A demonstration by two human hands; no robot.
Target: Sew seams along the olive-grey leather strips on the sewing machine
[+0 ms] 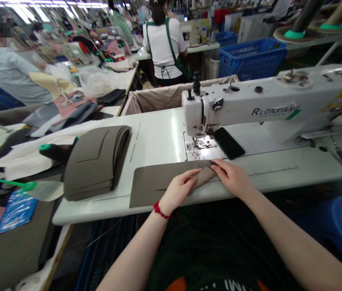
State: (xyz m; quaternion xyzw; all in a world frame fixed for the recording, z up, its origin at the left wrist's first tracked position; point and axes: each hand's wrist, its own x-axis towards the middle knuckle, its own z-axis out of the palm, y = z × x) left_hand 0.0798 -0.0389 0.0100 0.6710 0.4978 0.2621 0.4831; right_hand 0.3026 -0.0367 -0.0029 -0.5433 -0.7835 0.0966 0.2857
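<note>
A flat grey-brown fabric piece (pixel 155 184) lies on the white sewing table (pixel 158 137) in front of me. My left hand (pixel 178 190) pinches its near right edge and folds it up. My right hand (pixel 233 176) holds the same piece at its right end, fingers closed on the cloth. The needle and presser foot (pixel 201 141) of the white sewing machine (pixel 267 107) stand just beyond the fabric's right end. A black phone (pixel 229 142) lies on the machine bed beside the needle.
A stack of matching grey-brown pieces (pixel 96 161) sits on the table's left side. Blue crates (pixel 251 56) stand behind the machine. A person in a white shirt and green apron (pixel 164 44) works at the back, another sits far left (pixel 7 72).
</note>
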